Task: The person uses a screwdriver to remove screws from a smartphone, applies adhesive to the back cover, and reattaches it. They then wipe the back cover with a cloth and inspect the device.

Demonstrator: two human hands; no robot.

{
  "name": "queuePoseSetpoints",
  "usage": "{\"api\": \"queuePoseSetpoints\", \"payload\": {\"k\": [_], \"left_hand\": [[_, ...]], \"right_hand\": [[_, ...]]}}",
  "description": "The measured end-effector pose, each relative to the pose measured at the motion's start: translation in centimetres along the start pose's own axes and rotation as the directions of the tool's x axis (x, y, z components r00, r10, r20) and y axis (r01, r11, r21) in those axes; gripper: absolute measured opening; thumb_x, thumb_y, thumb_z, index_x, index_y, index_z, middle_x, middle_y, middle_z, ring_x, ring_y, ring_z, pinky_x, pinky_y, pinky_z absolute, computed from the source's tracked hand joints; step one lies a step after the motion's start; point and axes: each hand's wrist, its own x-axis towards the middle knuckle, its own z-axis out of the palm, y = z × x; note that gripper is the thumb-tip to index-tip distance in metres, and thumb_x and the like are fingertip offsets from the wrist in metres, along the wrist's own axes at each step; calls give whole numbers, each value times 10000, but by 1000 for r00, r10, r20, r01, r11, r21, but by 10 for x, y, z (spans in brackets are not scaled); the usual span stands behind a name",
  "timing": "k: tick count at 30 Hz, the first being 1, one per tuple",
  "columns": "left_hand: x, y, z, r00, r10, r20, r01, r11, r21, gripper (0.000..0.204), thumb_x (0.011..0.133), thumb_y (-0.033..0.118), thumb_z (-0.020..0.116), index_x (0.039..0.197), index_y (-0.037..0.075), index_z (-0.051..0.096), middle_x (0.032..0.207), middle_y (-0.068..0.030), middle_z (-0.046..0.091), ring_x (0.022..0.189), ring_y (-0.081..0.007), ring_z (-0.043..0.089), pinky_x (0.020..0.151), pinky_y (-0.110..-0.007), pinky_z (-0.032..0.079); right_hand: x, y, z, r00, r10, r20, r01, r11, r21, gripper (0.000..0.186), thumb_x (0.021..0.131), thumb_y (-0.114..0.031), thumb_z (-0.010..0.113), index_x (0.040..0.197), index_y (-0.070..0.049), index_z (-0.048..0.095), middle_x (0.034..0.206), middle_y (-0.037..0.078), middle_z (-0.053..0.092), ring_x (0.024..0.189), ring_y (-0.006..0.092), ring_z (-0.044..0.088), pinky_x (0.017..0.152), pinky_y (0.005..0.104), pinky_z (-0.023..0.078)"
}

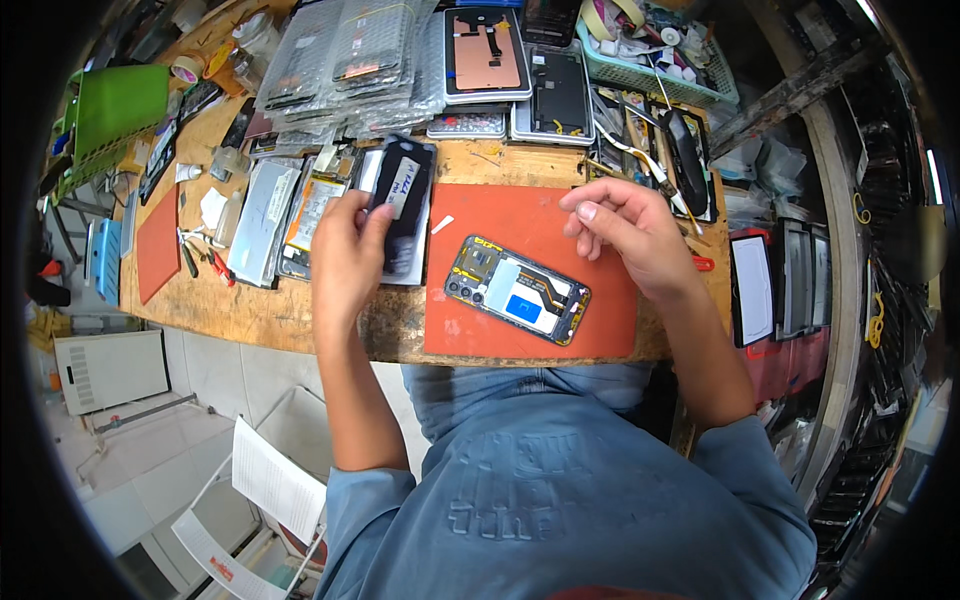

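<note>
An opened phone (515, 292) with its back off, showing a white battery, blue sticker and yellow-edged parts, lies on an orange mat (530, 210). My left hand (352, 240) grips a dark phone back cover (408, 200) with a pale label, over a stack of flat parts left of the mat. My right hand (630, 240) is raised over the mat's right side, above and right of the phone, its fingers loosely bent and apart with nothing in them. A small white strip (442, 222) lies near the mat's left edge.
Bubble-wrapped screens (300, 70) and trays (485, 50) cover the back. A mint basket (655, 70) and tools (630, 140) stand at back right. A green basket (110, 120) and red-handled pliers (220, 268) are left. A white folding chair (275, 475) stands below left; shelving runs along the right.
</note>
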Motion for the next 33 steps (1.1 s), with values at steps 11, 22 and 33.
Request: {"api": "queuePoseSetpoints", "payload": {"k": [11,22,33], "left_hand": [[-22,47,-9,327,876,-354,-728,473,496,254,837,81,846,1072,177,843,1017,1,710,1055,-224,611,995,-414,449],[-78,89,52,989,151,10,-78,568,-819,217,1142,214,634,1115,7,693,982,-42,700,879,-93,609,826,-277,513],[-81,90,58,996,83,24,-28,574,-818,199,1069,186,764,1091,-6,717,955,-65,751,852,-113,690,819,-282,559]], "right_hand": [[12,-11,28,989,-58,139,22,969,248,188,1111,-172,674,1100,15,687,925,67,744,718,93,715,642,231,573],[-12,-4,46,979,-191,-76,204,949,241,149,1102,-119,682,1119,29,688,950,43,740,786,99,743,706,252,613],[-24,5,22,941,-166,-294,232,950,207,275,1185,-205,513,1276,12,658,914,56,710,749,100,668,693,254,557]]}}
